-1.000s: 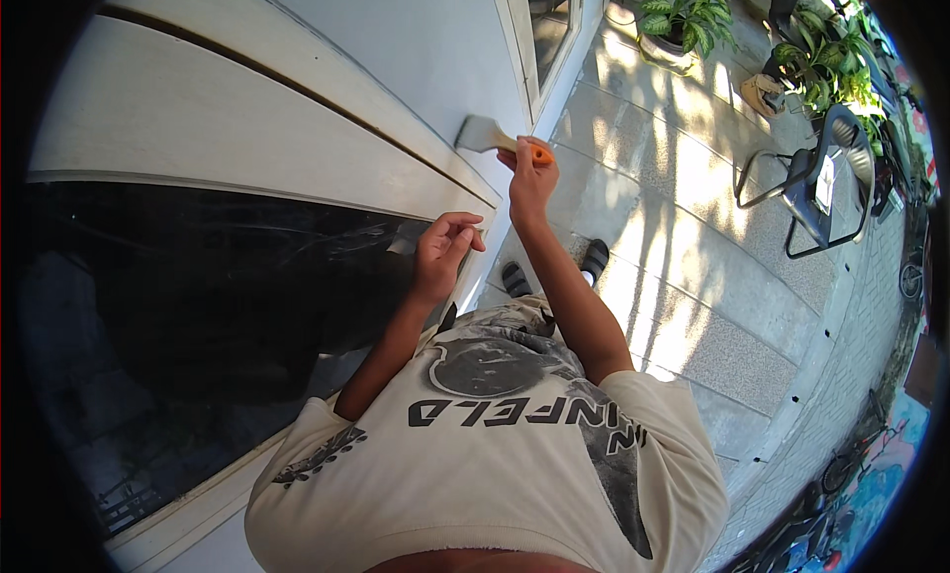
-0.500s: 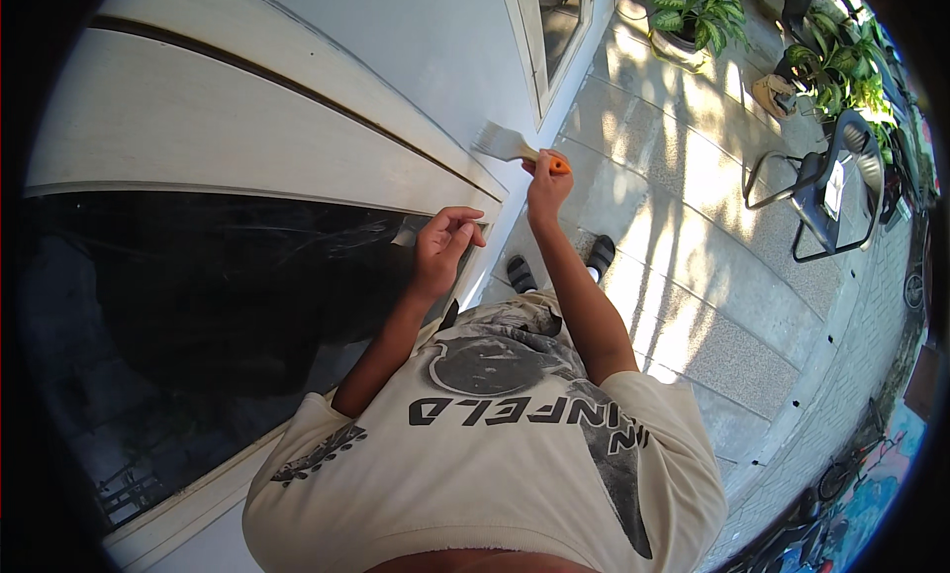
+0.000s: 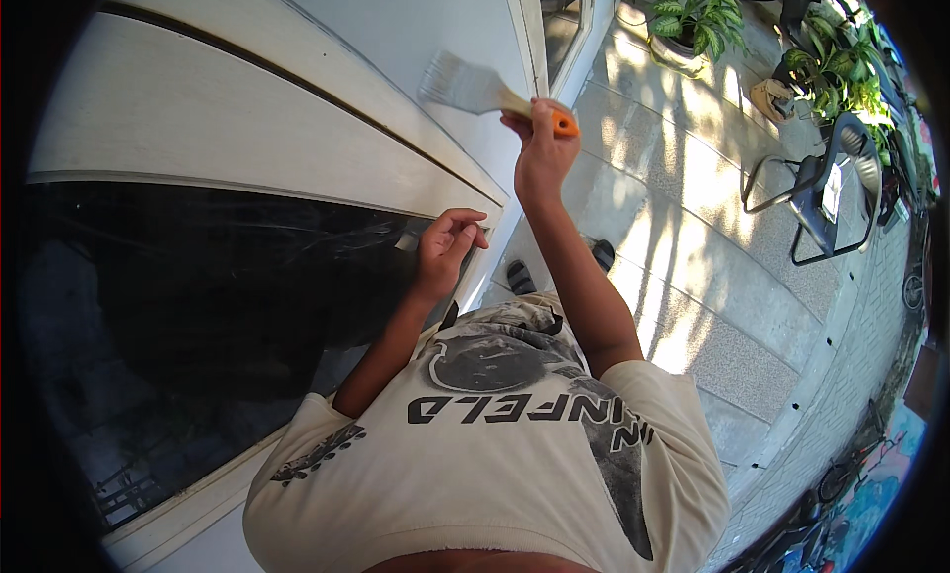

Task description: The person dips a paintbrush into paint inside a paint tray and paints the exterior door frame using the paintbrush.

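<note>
My right hand (image 3: 546, 162) is closed round the handle of a paintbrush (image 3: 465, 85) with wide pale bristles and an orange handle end. The bristles point left, in front of the white wall (image 3: 406, 48); whether they touch it I cannot tell. Lower and to the left, my left hand (image 3: 445, 251) is by the corner of the white window frame (image 3: 473, 199), beside the dark glass (image 3: 247, 286). Its fingers are loosely bent, with a gap between thumb and forefinger, and nothing shows in them.
A tiled walkway (image 3: 683, 246) with sun patches runs along the right. On it are a dark metal-framed chair (image 3: 816, 192) and a potted plant (image 3: 683, 48). More leafy plants (image 3: 841, 68) grow at the far right. A second window (image 3: 559, 24) is set in the wall ahead.
My right hand has moved up and slightly left with the paintbrush, which looks larger and nearer now. The left hand has barely moved.
</note>
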`<state>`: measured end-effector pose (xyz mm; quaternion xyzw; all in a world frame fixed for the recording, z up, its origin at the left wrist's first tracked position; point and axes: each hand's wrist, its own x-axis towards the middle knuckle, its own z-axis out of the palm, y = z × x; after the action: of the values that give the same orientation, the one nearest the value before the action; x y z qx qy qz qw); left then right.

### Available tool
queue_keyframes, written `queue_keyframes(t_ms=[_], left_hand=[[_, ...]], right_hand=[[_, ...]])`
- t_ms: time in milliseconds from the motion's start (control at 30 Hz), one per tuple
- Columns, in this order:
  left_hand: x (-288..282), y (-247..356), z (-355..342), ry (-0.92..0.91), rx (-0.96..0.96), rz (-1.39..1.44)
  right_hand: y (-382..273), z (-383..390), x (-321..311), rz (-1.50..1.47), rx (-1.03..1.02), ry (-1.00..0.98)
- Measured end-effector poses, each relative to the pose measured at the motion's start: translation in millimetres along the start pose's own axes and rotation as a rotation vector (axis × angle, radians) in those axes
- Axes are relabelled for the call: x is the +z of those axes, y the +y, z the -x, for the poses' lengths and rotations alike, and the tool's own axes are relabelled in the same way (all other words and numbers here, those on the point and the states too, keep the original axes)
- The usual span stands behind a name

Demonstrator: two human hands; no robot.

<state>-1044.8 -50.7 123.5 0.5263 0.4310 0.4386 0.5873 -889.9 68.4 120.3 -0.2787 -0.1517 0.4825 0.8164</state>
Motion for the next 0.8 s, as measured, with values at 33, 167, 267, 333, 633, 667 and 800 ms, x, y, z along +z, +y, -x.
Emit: queue_keyframes(t_ms=[33, 167, 267, 333, 633, 667, 800], left_hand=[[0.0, -0.4, -1.0, -0.003, -0.001, 0.003], [0.3, -5.3, -3.5, -0.012, -0.002, 0.018], [1.3, -2.5, -3.1, -0.049, 0.012, 0.007], [2.2, -2.6, -4.1, -0.067, -0.002, -0.010], [3.4, -8.5, 0.9, -0.021, -0.009, 0.009], [3.5, -10.0, 0.4, -0.023, -0.008, 0.010], [3.7, -13.9, -1.3, -0.033, -0.032, 0.031]], right_hand=[[15.1, 3.1, -15.8, -0.001, 0.000, -0.002], [85.4, 8.7, -118.7, 0.318, 0.061, 0.137], [114.1, 5.3, -180.8, 0.523, 0.025, 0.203], [119.8, -2.5, -186.0, 0.583, 0.013, 0.245], [8.7, 0.5, -34.6, 0.073, 0.035, 0.035], [8.1, -2.1, -37.4, 0.074, 0.032, 0.035], [44.4, -5.9, -68.8, 0.036, 0.105, 0.051]])
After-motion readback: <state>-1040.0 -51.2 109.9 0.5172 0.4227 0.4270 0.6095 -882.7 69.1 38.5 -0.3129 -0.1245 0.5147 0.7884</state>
